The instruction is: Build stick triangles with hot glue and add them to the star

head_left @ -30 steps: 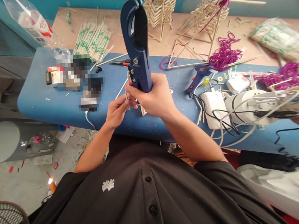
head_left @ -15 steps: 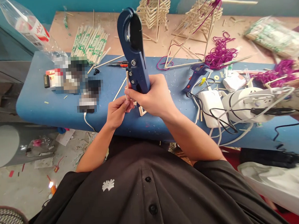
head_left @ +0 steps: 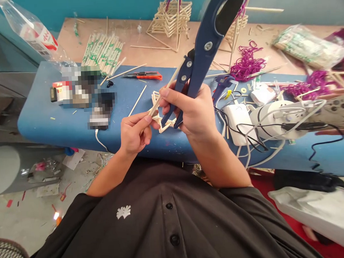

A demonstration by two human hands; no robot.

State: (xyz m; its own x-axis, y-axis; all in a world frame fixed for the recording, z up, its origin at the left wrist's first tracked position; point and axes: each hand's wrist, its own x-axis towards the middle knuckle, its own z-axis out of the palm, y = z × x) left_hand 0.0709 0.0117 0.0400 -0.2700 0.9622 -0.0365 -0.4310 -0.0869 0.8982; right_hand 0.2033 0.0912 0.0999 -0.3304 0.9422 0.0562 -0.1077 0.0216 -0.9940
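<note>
Blue counter (head_left: 60, 124): holds the spread of work. View has drifted slightly in the last half second; background layout otherwise much as it was.

Stick tower (head_left: 171, 20): upright at the back, well apart from the hands, untouched.

Pipe cutter (head_left: 201, 63): main change. Was near upright; now leans well over to the right, head at the top edge of view. Lower handles now show spread apart below the palm. Whether the blade stands clear of its hook: cannot tell.

Right hand (head_left: 199, 108): fingers wrapped round the cutter, thumb and fingertip also pinching a stick.

Left hand (head_left: 133, 132): fingers closed in a pinch on the stick's lower part.

Small stick frame (head_left: 167, 126): on the counter, behind and below the cutter handles, partly hidden; more of it exposed now.

Utility knife (head_left: 147, 75): lying flat, now uncovered by the cutter's tilt.

Held stick (head_left: 173, 76): was upright, now slanting up to the right between both hands, upper end beside the cutter's linkage. Single or doubled, unclear. Judgement: being handled or positioned, not cut, as it lies away from the cutter's hook.
</note>
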